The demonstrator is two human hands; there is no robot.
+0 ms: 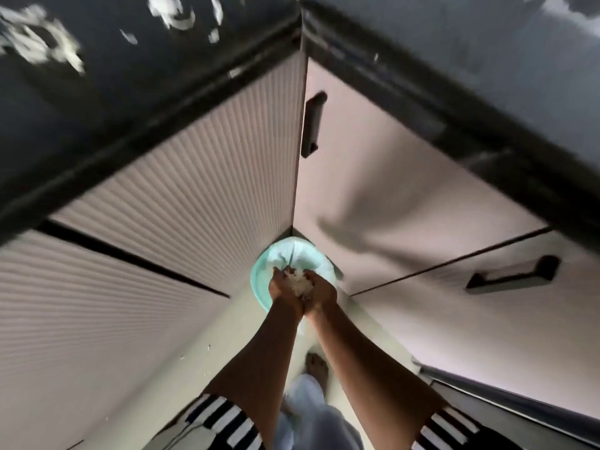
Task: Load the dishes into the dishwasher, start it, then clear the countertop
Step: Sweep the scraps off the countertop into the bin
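Observation:
I look straight down into a corner of the kitchen cabinets. A mint-green bin with a pale liner stands on the floor in that corner. My left hand and my right hand are cupped side by side just above its near rim. Between them they hold a clump of white food scraps. The dark countertop runs along the top of the view, with more white scraps scattered on its left part. No dishes or dishwasher show here.
Ribbed cabinet fronts stand on the left and smooth doors with dark handles on the right. The floor strip is narrow, with a few white crumbs. My bare foot stands just behind the bin.

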